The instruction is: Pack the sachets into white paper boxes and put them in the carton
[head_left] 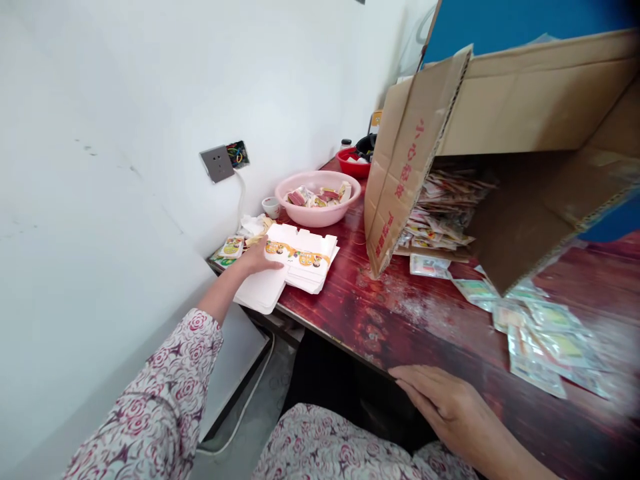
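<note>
My left hand is at the left end of the red-brown table, its thumb and fingers on a stack of flat white printed cartons. The thumb lies over the top carton and the other fingers reach its far edge. A plain white flap sticks out past the table's front edge, below the hand. My right hand is at the table's front edge on the right, fingers stretched out and together, with nothing visible in it.
A big open cardboard box full of small packets lies on its side. Flat clear packets spread at the right. A pink basin, small cup and red basin stand farther back, beside the wall.
</note>
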Tool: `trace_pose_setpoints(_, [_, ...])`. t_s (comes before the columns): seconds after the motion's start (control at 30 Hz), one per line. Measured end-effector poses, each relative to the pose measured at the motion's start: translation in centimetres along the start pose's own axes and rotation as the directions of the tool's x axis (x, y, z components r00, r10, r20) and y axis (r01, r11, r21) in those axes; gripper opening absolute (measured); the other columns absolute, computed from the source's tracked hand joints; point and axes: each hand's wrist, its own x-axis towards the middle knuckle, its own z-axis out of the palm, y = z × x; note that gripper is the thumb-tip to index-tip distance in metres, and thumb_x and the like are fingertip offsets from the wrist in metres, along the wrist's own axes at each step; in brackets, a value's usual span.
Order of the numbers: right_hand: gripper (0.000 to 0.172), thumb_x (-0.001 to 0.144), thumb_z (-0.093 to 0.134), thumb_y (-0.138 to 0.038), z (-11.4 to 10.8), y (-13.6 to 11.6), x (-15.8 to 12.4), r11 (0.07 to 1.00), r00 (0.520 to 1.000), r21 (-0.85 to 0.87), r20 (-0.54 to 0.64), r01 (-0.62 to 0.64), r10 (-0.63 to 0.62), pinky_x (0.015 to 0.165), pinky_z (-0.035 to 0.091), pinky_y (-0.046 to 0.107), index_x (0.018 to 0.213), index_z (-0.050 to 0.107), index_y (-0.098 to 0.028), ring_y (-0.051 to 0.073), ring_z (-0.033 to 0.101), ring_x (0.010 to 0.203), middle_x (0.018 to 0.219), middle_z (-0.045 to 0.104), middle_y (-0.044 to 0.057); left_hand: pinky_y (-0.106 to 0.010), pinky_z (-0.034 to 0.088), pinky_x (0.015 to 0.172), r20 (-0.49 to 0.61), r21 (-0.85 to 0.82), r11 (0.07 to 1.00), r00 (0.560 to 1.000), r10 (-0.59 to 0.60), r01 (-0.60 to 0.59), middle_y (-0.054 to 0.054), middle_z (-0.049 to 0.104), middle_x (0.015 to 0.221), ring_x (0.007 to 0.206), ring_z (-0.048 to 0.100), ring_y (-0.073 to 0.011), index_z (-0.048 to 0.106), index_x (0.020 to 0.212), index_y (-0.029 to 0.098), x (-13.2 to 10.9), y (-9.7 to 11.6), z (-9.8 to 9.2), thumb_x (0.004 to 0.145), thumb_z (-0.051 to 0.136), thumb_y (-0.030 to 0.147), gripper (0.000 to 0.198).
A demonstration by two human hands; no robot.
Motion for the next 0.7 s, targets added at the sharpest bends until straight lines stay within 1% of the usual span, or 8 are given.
trace_pose_setpoints(0.1, [0.021, 0.096, 0.051, -0.017, 0.0, 0.0, 0.2, 0.999, 0.998, -0.043, -0.049, 0.026, -0.028, 0.07, 0.065, 0.026, 0.104, 0.069, -0.025, 0.016, 0.076, 0.08, 0.092, 0.078, -0.001, -0.046, 0.032, 0.118, -0.127, 0.026, 0.999, 0.991, 0.031, -0.028, -0.023, 0.036, 0.157, 0.146, 0.035, -0.036, 0.021, 0.156, 0.012, -1.2, 0.7, 0.3, 0.078, 0.071, 0.036, 0.095])
trace_pose_setpoints(0.2, [0.022, 0.096, 0.05, -0.017, -0.1, 0.2, 0.5, 0.997, 0.995, -0.066, -0.086, 0.038, -0.043, 0.073, 0.065, 0.026, 0.104, 0.069, -0.025, 0.016, 0.076, 0.082, 0.094, 0.078, 0.001, -0.048, 0.035, 0.115, -0.307, 0.027, 0.999, 0.951, 0.032, -0.025, -0.021, 0.049, 0.145, 0.137, 0.046, -0.0354, 0.028, 0.154, 0.014, -2.3, 1.5, 0.4, 0.083, 0.062, 0.022, 0.08])
trace_pose_setpoints(0.3, [0.023, 0.096, 0.051, -0.017, -0.3, 0.4, 1.0, 0.998, 0.994, -0.048, -0.099, 0.031, -0.035, 0.077, 0.065, 0.027, 0.105, 0.07, -0.025, 0.017, 0.076, 0.085, 0.097, 0.078, 0.001, -0.045, 0.042, 0.111, -0.435, -0.176, 0.984, 0.898, -0.064, -0.015, -0.016, 0.06, 0.134, 0.127, 0.056, -0.0315, 0.038, 0.151, 0.015, -2.9, 1.6, -0.6, 0.084, 0.055, 0.017, 0.069])
trace_pose_setpoints(0.4, [0.022, 0.096, 0.052, -0.018, -0.9, 0.1, 2.6, 0.999, 0.995, 0.051, -0.102, -0.015, 0.02, 0.081, 0.064, 0.024, 0.105, 0.071, -0.026, 0.015, 0.076, 0.087, 0.099, 0.078, 0.0, -0.041, 0.053, 0.098, -0.362, -0.498, 0.865, 0.92, -0.151, -0.054, -0.01, 0.068, 0.121, 0.106, 0.067, -0.0266, 0.046, 0.147, 0.019, -4.4, 1.2, -2.5, 0.085, 0.054, 0.024, 0.062])
trace_pose_setpoints(0.5, [0.023, 0.098, 0.051, -0.022, -1.8, -0.6, 5.6, 0.989, 0.979, 0.106, -0.163, -0.102, 0.118, 0.087, 0.062, 0.026, 0.112, 0.07, -0.023, 0.016, 0.075, 0.093, 0.105, 0.077, 0.003, -0.04, 0.059, 0.084, -0.255, -0.657, 0.739, 0.966, -0.036, -0.146, -0.007, 0.069, 0.12, 0.095, 0.07, -0.0253, 0.049, 0.145, 0.023, -7.8, 1.8, -4.2, 0.085, 0.056, 0.035, 0.062])
trace_pose_setpoints(0.57, [0.03, 0.098, 0.05, -0.026, -2.0, -0.8, 8.0, 0.985, 0.958, 0.048, -0.23, -0.166, 0.173, 0.099, 0.058, 0.035, 0.123, 0.066, -0.019, 0.02, 0.07, 0.109, 0.119, 0.073, 0.009, -0.041, 0.058, 0.087, -0.225, -0.636, 0.746, 0.972, 0.064, -0.197, -0.007, 0.069, 0.124, 0.101, 0.069, -0.0264, 0.054, 0.141, 0.024, -10.7, 3.1, -4.5, 0.085, 0.058, 0.04, 0.059])
trace_pose_setpoints(0.63, [0.038, 0.096, 0.051, -0.03, -1.7, -0.6, 9.7, 0.965, 0.942, -0.019, -0.223, -0.26, 0.249, 0.104, 0.054, 0.044, 0.13, 0.062, -0.016, 0.027, 0.064, 0.12, 0.13, 0.067, 0.014, -0.043, 0.053, 0.098, -0.237, -0.538, 0.792, 0.953, 0.187, -0.289, -0.006, 0.068, 0.128, 0.112, 0.065, -0.0267, 0.061, 0.134, 0.025, -13.1, 4.9, -4.0, 0.086, 0.057, 0.041, 0.05])
trace_pose_setpoints(0.7, [0.034, 0.093, 0.053, -0.03, -1.0, 0.0, 10.4, 0.931, 0.925, -0.053, -0.147, -0.361, 0.35, 0.095, 0.056, 0.047, 0.122, 0.067, -0.018, 0.029, 0.068, 0.111, 0.12, 0.072, 0.014, -0.044, 0.047, 0.107, -0.251, -0.431, 0.817, 0.92, 0.301, -0.384, -0.005, 0.067, 0.128, 0.119, 0.061, -0.0253, 0.063, 0.131, 0.026, -14.7, 6.6, -2.9, 0.089, 0.053, 0.038, 0.045])
